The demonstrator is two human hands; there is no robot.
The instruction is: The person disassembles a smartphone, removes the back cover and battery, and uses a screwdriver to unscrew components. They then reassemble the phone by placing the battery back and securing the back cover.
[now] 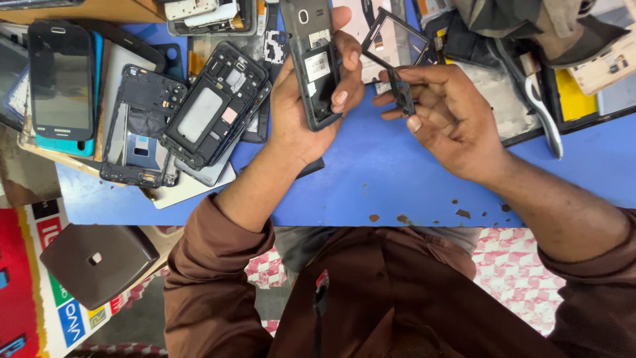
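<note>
Brown sleeves [218,265], then phone frames [199,113] crowding table [371,172]

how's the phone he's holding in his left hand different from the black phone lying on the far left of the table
The opened phone body is held upright in the left hand, its back cover off and labels showing; the intact smartphone lies flat on the pile, untouched. The held one is narrower and shows its bare rear; the lying one shows a dark glass screen. Both are dark and switched off.
</note>
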